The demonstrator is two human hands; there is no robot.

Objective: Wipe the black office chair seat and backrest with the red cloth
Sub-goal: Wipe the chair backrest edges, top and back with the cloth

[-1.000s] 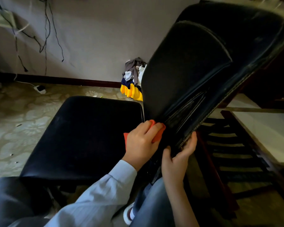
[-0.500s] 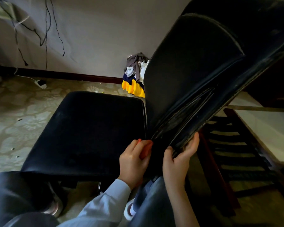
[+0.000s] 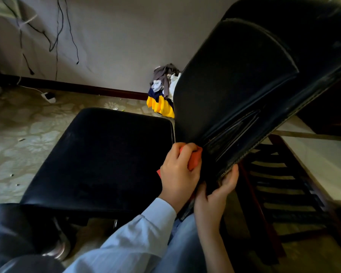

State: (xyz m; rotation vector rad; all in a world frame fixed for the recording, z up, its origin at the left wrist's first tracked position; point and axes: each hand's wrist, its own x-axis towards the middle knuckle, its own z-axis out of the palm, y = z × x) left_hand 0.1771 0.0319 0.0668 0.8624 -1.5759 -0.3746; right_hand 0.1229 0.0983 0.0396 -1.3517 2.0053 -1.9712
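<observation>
1. Reaching in from the lower left in a pale blue sleeve.
2. Clenching the fingers of the left hand round the bunched red cloth, and pressing it against the bottom of the black backrest, right where that meets the seat.
3. Gripping the backrest's stitched lower edge with the right hand, just beside the left: curling its fingers round one side of the edge and laying the thumb on the other.
4. Leaning the backrest up and off to the right, above a dark slatted wooden frame.
5. Leaving the seat lying flat to the left of both hands, over a patterned floor.
6. Looking past to a pile of clothes against the wall, yellow at its foot, partly hidden behind the backrest.
7. Trailing dark cables down the wall farther left.
</observation>
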